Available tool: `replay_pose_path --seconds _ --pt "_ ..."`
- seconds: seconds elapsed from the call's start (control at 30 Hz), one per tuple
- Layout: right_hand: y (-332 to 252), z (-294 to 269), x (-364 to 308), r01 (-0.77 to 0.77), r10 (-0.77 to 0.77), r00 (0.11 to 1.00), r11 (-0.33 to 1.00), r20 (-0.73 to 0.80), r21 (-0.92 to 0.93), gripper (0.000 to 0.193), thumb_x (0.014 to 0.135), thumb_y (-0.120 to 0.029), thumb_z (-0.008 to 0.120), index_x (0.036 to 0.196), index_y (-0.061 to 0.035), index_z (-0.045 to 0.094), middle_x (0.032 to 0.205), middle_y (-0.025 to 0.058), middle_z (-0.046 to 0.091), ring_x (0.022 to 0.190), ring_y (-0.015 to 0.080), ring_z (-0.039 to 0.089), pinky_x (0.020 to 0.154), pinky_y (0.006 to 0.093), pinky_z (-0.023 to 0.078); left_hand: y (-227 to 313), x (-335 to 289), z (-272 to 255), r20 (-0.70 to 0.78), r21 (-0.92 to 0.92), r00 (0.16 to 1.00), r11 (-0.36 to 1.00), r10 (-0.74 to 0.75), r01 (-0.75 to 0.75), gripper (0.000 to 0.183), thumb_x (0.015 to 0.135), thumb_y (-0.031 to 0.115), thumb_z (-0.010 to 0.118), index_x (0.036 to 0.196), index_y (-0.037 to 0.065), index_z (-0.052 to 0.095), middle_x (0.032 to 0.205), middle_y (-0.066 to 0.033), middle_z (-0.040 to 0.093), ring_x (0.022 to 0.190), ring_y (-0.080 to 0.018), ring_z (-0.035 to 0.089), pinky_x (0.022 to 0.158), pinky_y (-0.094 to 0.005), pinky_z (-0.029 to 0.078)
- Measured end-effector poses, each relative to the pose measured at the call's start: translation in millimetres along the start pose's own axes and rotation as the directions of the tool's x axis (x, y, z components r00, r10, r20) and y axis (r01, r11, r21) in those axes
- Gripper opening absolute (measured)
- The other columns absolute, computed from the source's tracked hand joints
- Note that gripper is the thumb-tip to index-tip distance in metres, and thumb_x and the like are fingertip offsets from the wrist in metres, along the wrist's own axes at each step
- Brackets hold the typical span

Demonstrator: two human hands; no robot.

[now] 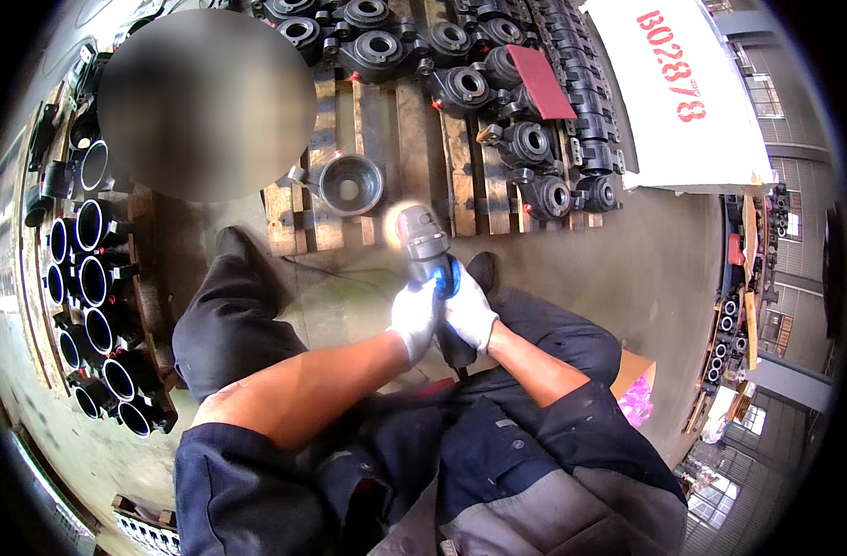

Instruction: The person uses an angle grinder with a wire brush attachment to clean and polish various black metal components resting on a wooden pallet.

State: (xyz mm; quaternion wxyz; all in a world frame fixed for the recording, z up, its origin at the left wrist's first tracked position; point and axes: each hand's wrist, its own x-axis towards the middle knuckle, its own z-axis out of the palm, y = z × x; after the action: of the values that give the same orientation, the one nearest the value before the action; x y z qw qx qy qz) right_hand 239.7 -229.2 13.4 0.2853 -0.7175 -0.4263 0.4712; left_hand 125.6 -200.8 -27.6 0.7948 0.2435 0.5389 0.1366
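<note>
In both white-gloved hands I hold an angle grinder (pixel 427 250) in front of my body, its head pointing away from me. My left hand (pixel 412 320) is closed around the grinder's body from the left. My right hand (pixel 470 313) wraps it from the right, near a blue part. The disc at the grinder's far end looks pale and smeared. Just beyond it, a black cup-shaped metal housing (pixel 377 185) with a round opening lies on the near edge of a wooden pallet (pixel 331 232). The disc appears apart from the housing.
Several black castings (pixel 377 46) cover the pallet's far part, with a red flat piece (pixel 542 83) on top. A white box (pixel 683 93) stands at the far right. Black tubular parts (pixel 94 278) are stacked at left. A cable (pixel 331 271) trails across the floor. A blurred patch hides the upper left.
</note>
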Motion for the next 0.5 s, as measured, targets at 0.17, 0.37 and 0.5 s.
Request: replay_pose_path --seconds 0.17,0.37,0.5 --pt "51.1 0.7 -24.5 -0.031 0.043 0.998 0.975 -0.048 0.222 0.041 0.094 -0.014 0.067 0.130 -0.0046 0.050 0.113 0.0098 0.063 0.104 0.0192 0.060 0.094 0.0358 0.050 -3.5 -3.5 7.5 0.135 0.299 0.989 0.954 -0.052 0.009 0.055 0.096 0.049 0.063 0.116 -0.002 0.066 0.099 -0.0124 0.072 0.089 -0.0181 0.064 0.079 -0.0333 0.051" --pt "21.0 0.7 -19.7 0.079 -0.073 0.995 0.993 -0.070 0.092 0.038 0.096 -0.014 0.065 0.130 -0.0046 0.050 0.115 0.0092 0.062 0.106 0.0185 0.059 0.093 0.0346 0.051 -3.0 -8.2 10.8 0.022 0.120 1.000 0.993 -0.002 -0.001 0.052 0.097 0.045 0.063 0.117 -0.003 0.066 0.102 -0.0101 0.072 0.091 -0.0167 0.063 0.081 -0.0318 0.050" --pt "-22.0 3.0 -8.4 -0.218 0.201 0.975 0.950 -0.096 -0.222 0.052 0.090 -0.024 0.069 0.134 -0.0056 0.049 0.112 0.0206 0.068 0.103 0.0359 0.068 0.091 0.0417 0.052 -13.0 5.7 3.6 -0.024 0.026 0.999 0.999 -0.027 0.028 0.051 0.097 0.043 0.064 0.119 -0.002 0.066 0.105 -0.0071 0.071 0.093 -0.0141 0.062 0.082 -0.0301 0.049"
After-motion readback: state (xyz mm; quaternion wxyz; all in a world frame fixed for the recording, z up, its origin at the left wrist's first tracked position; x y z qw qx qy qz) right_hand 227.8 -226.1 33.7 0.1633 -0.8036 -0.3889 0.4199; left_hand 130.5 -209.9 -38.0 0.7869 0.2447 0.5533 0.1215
